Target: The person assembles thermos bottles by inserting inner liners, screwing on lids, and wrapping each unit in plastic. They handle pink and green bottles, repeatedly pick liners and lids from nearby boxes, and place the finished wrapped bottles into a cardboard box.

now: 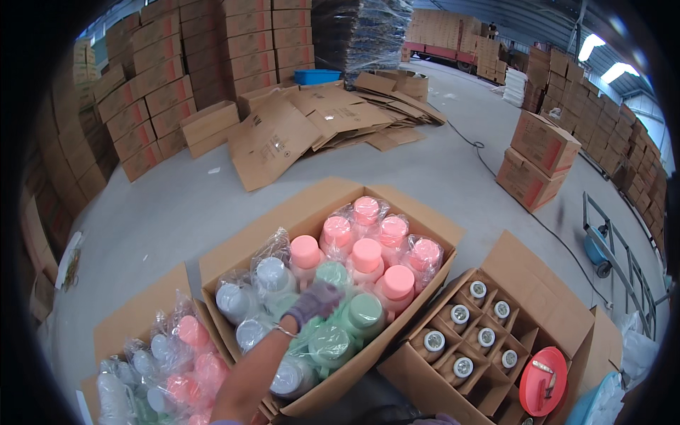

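My left hand [315, 302], in a greyish-purple glove, reaches over the middle cardboard box [397, 340]. Its fingers look drawn together among green bottles [365, 312]; what they hold, if anything, is hidden. Clear plastic film wraps the bottles. Pink-capped bottles [366, 255] fill the box's far and right part, and pale blue-grey ones [271, 273] stand along the left and near side. At the lower edge, a purple-grey sliver that seems to be my right hand [435, 420] barely shows, its fingers out of sight.
Left is a second box of wrapped bottles [191, 331]. Right, a divided carton [418, 368] holds several white-rimmed flasks [460, 314] and a red dish [542, 386] with a small tool. Flattened cardboard [276, 142], stacked cartons [251, 42], a cable [542, 223] and a metal trolley [623, 265] lie beyond.
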### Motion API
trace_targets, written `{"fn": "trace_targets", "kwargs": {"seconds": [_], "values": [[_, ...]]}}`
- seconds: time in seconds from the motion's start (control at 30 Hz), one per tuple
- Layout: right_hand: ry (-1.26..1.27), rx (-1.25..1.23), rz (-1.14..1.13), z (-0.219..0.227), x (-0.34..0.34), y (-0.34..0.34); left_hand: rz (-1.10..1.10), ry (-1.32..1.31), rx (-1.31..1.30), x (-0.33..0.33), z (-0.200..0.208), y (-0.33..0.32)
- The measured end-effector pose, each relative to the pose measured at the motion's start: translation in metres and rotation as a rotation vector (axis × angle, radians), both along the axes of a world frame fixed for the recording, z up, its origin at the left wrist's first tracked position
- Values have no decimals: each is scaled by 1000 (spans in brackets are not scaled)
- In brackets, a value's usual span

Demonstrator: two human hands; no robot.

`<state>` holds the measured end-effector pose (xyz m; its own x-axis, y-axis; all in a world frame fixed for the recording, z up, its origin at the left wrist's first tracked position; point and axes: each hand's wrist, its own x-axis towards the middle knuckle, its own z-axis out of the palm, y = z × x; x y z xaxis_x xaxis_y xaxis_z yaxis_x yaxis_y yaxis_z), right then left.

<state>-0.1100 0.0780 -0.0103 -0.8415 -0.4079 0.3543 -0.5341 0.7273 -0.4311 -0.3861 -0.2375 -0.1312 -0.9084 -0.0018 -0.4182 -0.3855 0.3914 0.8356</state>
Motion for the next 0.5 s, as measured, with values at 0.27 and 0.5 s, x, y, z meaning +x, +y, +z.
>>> {"fn": "trace_targets", "kwargs": {"seconds": [0.27,0.5], "values": [[-39,-18,50,9,-11,-19,1036,564,328,-99,-142,-70],[-51,-42,-38,9,-18,-3,715,148,-554,-116,-204,-66]]}}
